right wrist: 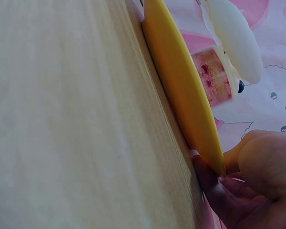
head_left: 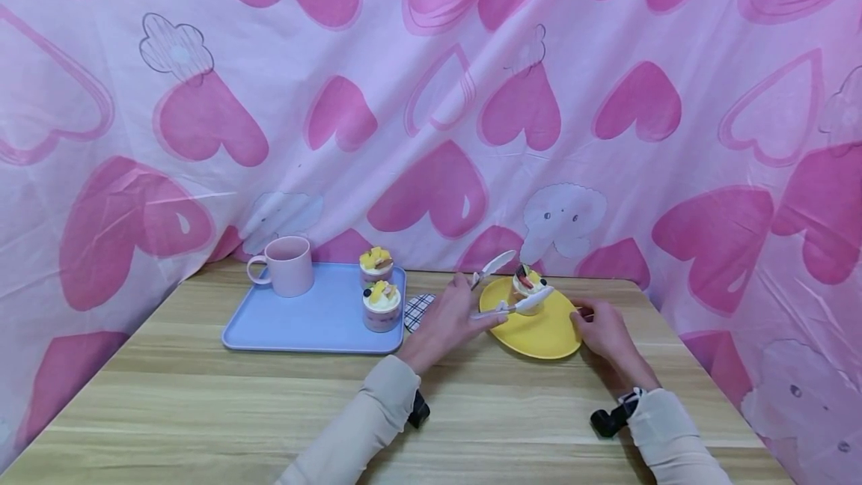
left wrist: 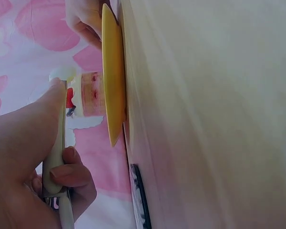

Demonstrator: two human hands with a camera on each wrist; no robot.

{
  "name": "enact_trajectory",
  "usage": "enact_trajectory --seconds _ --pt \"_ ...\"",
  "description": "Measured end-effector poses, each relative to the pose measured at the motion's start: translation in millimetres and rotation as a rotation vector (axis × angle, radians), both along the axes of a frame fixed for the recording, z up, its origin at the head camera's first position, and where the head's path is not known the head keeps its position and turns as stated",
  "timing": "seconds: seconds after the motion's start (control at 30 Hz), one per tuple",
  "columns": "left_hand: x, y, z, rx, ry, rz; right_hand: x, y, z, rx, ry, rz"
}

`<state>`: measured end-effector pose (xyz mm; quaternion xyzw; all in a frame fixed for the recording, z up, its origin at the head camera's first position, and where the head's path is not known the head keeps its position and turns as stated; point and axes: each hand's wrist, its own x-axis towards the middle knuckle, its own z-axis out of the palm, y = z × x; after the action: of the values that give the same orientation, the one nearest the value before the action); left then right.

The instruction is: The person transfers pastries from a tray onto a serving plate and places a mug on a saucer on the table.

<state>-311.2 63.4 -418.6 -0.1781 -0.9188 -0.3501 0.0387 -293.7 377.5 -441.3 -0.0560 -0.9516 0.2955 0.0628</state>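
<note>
My left hand (head_left: 446, 320) grips a pair of tongs (head_left: 536, 299) with white tips, its jaws spread apart. One tip passes in front of a dessert cup (head_left: 526, 282) and the other stands behind it to the left. That cup, topped with cream and fruit, sits upright on a yellow plate (head_left: 542, 339); its pink layers show in the right wrist view, with a white tong tip close to the cream. Whether the tongs touch the cup, I cannot tell. My right hand (head_left: 609, 337) pinches the plate's right rim, thumb above and fingers below in the right wrist view.
A blue tray (head_left: 310, 328) on the left bears a pink mug (head_left: 289, 268) and two more dessert cups, a front one (head_left: 381, 313) and a back one (head_left: 375, 268). Between tray and plate lies a checked cloth-like piece (head_left: 416, 311). A heart-patterned curtain (head_left: 431, 185) hangs behind the wooden table (head_left: 505, 425).
</note>
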Motion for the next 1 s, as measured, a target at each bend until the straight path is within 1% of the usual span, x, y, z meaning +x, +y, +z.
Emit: enact_trajectory --seconds 0.23,0.33,0.57,0.83,1.0 --pt "2.4 -6.6 3.5 0.018 -0.041 0.009 -0.3 0.3 -0.3 -0.003 -0.008 -0.004" --pt "4.7 -11.3 5.0 0.012 -0.043 0.01 -0.3 0.6 -0.7 -0.003 -0.005 0.0" --pt "9.9 -23.1 7.4 0.02 -0.013 -0.01 -0.3 1.7 0.1 0.006 0.014 0.016" --pt "14.2 -35.7 14.0 0.113 0.0 -0.043 -0.7 1.4 -1.4 0.0 0.002 0.003" --pt "17.7 -46.4 18.0 0.131 0.025 -0.051 -2.0 2.1 -2.8 0.003 -0.001 0.0"
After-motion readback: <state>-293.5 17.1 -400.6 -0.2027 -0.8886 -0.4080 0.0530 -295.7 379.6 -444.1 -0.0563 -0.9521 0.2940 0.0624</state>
